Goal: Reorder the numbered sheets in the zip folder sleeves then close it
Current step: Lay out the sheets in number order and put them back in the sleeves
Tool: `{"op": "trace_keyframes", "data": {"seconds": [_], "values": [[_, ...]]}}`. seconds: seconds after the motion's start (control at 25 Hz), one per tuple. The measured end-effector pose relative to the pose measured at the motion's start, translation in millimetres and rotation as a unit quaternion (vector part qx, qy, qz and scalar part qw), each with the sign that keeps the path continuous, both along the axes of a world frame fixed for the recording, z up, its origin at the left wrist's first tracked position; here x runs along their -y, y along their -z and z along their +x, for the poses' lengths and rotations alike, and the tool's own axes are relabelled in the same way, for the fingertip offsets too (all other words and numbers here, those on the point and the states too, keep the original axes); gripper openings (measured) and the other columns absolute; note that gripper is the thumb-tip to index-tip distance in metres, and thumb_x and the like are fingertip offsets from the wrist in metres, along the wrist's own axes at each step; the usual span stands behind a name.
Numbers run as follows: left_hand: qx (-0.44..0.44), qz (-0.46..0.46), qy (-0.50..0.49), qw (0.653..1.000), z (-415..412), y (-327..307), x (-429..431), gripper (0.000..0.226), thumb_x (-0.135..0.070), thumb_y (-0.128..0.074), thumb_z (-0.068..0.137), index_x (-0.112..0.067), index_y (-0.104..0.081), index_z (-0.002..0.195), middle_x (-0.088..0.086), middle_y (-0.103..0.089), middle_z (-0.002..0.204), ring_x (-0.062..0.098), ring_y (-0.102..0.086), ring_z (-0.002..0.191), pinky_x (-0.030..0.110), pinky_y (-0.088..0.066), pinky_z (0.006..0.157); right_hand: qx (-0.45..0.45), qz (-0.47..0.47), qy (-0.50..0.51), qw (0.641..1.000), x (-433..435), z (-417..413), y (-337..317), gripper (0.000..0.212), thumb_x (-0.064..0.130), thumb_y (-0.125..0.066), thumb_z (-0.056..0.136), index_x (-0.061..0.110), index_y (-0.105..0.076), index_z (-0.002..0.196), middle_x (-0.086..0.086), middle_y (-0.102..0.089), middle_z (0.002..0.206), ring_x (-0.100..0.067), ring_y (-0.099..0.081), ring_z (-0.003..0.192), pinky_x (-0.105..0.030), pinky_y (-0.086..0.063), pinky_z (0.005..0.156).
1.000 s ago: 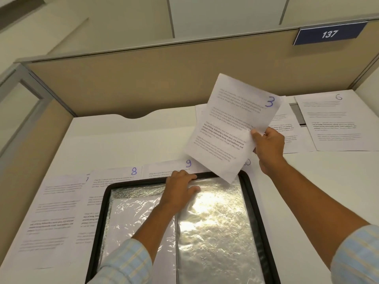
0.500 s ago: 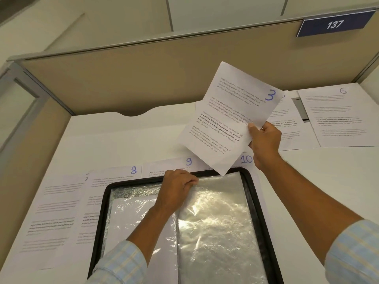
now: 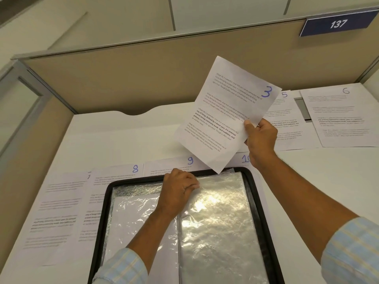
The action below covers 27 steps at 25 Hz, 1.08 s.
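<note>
Sheet 3 (image 3: pixel 229 111) was pinched in right grip (image 3: pixel 260 138); sleeve (image 3: pixel 215 218) top was clasped by left grip (image 3: pixel 178 191). Aligned insertion was judged next.

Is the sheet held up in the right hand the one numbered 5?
No, the raised sheet pinched by the right hand bears a blue 3; sheet 5 lies on the desk.

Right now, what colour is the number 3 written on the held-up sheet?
The 3 is blue ink; the head view shows it best.
</note>
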<state>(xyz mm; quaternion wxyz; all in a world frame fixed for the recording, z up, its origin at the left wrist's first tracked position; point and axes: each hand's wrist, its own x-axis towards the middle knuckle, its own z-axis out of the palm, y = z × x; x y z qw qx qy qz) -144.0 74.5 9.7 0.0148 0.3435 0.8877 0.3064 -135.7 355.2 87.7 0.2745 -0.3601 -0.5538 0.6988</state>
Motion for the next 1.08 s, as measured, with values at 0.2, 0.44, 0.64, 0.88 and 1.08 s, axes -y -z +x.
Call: {"op": "trace_keyframes", "data": {"seconds": [0.2,0.44,0.64,0.88,1.08], "values": [[-0.008,0.001,0.002,1.000,1.2,-0.2,0.6,0.010,-0.027,-0.072,0.093,-0.030,-0.081,0.097,-0.018,-0.072,0.094,0.007,-0.056,0.097,0.038,-0.044,0.087,-0.005,0.004,-0.004,1.000,2.2,-1.0,-0.7,0.016,0.015,-0.071,0.098,0.030,-0.075,0.094,0.011,-0.079,0.096,-0.016,-0.075,0.096,-0.049,-0.064,0.087],[0.135,0.028,0.017,0.990,12.7,-12.9,-0.8,0.008,-0.017,-0.069,0.085,-0.025,-0.068,0.081,-0.016,-0.062,0.091,0.007,-0.060,0.084,0.029,-0.050,0.071,-0.004,0.030,-0.023,0.999,11.6,-3.3,-0.4,0.017,0.018,-0.070,0.099,0.035,-0.073,0.097,0.011,-0.079,0.099,-0.013,-0.076,0.096,-0.044,-0.064,0.088],[0.281,0.020,-0.017,0.959,9.1,-21.3,-3.7,0.020,-0.005,-0.067,0.081,-0.025,-0.065,0.077,-0.014,-0.075,0.089,-0.003,-0.064,0.068,0.026,-0.052,0.063,-0.001,0.033,-0.040,0.999,21.5,-5.4,3.6,0.014,0.018,-0.069,0.100,0.031,-0.072,0.104,0.002,-0.079,0.102,-0.015,-0.076,0.095,-0.045,-0.064,0.087],[0.341,0.041,-0.019,0.939,11.9,-27.5,-8.7,0.020,-0.002,-0.062,0.091,-0.020,-0.058,0.083,-0.001,-0.077,0.098,0.028,-0.076,0.062,0.047,-0.064,0.062,0.028,0.087,-0.072,0.993,30.0,-4.1,7.8,0.013,0.020,-0.067,0.101,0.023,-0.071,0.113,0.004,-0.077,0.102,-0.011,-0.075,0.091,-0.039,-0.065,0.084],[0.195,0.033,-0.064,0.978,12.9,-25.8,-9.7,0.013,-0.022,-0.078,0.091,-0.027,-0.067,0.093,-0.015,-0.072,0.083,-0.009,-0.058,0.057,0.013,-0.045,0.058,0.064,0.134,-0.127,0.981,24.6,0.3,15.6,0.014,0.021,-0.067,0.101,0.023,-0.071,0.114,0.001,-0.077,0.102,-0.017,-0.075,0.094,-0.046,-0.064,0.087]]}}
